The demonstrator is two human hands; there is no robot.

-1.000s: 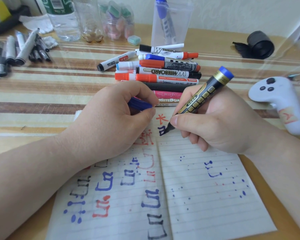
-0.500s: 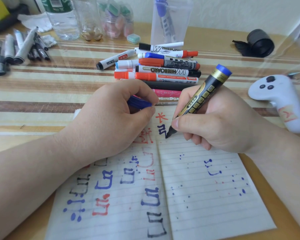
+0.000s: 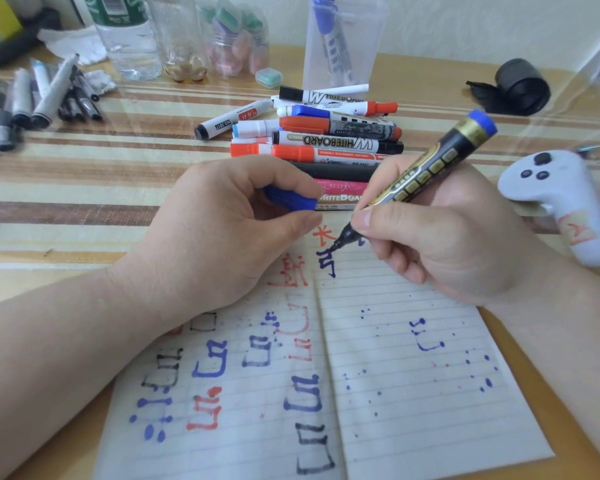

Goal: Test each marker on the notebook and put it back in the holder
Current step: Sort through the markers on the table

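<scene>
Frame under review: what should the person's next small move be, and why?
Probably lift the marker off the notebook and bring it to the cap. The right hand has its tip on a blue mark that looks complete. The left hand pinches the blue cap beside it, and the holder stands behind the pile.

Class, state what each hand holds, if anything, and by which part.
The right hand grips the black-and-gold marker low on its barrel, just above the tip. The left hand pinches a blue cap by its sides, between thumb and curled fingers.
</scene>
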